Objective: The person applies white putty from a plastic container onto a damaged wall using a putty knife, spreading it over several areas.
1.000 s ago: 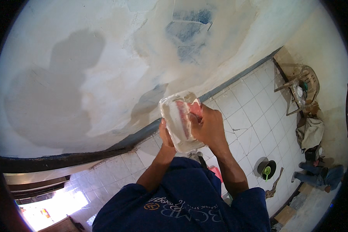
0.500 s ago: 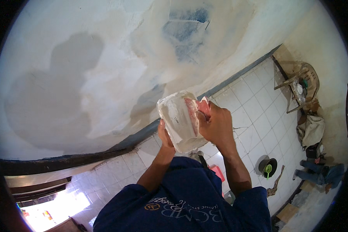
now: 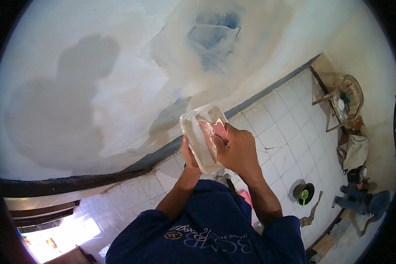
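A clear plastic container (image 3: 198, 136), smeared with whitish paste, is held up in front of a patched, plastered wall (image 3: 119, 75). My left hand (image 3: 189, 155) grips it from below and behind. My right hand (image 3: 237, 147) is at its open mouth, with the fingers closed on a pink tool (image 3: 218, 129) that reaches inside. Both forearms rise from my dark blue shirt at the lower edge.
White floor tiles (image 3: 290, 132) run below a dark skirting strip (image 3: 163, 152). At the right stand a wooden chair (image 3: 339, 101) with clutter, a heap of cloth (image 3: 354, 152), and a dark bowl with a green utensil (image 3: 303, 193). A bright doorway (image 3: 61, 235) shows lower left.
My right hand and the pink tool have shifted slightly inside the container, which has tilted a little. The view has turned a bit.
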Motion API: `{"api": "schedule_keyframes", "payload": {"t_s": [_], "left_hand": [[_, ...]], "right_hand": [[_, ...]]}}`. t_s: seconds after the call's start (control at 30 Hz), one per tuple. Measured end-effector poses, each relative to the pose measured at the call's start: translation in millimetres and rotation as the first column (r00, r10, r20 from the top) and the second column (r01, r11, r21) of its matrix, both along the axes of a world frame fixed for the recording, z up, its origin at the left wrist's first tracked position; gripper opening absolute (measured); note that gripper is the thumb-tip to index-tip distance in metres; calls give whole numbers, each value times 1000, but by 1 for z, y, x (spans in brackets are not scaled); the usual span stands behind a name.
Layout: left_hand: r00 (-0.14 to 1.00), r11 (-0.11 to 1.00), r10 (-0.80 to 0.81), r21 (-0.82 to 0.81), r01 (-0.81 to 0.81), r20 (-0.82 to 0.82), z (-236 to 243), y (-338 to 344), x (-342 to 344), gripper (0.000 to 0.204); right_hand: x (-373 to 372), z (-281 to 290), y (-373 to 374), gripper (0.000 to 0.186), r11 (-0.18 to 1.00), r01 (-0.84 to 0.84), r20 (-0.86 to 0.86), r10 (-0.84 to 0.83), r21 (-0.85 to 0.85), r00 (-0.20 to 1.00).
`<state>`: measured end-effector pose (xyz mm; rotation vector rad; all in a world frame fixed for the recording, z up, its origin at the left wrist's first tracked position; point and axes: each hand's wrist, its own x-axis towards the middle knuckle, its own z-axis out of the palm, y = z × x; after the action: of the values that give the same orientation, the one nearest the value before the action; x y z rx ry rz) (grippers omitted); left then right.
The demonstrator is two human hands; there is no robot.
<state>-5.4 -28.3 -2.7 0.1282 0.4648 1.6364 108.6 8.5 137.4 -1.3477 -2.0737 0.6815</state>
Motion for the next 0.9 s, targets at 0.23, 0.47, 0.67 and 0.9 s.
{"api": "schedule_keyframes", "payload": {"t_s": [0.23, 0.47, 0.67, 0.9], "left_hand": [[997, 1000, 11, 23, -9, -71, -9, 2, 0, 73], [997, 998, 14, 66, -9, -71, 8, 0, 1, 72], [991, 999, 30, 48, -24, -131, 0, -1, 0, 72], [990, 998, 51, 47, -46, -131, 3, 1, 3, 74]], "right_hand": [[13, -16, 14, 17, 999, 30, 59, -31, 22, 998], [14, -24, 11, 16, 999, 37, -37, -38, -27, 999], [9, -24, 11, 15, 999, 1, -49, -3, -43, 999], [6, -32, 10, 16, 1000, 28, -76, -28, -11, 997]]}}
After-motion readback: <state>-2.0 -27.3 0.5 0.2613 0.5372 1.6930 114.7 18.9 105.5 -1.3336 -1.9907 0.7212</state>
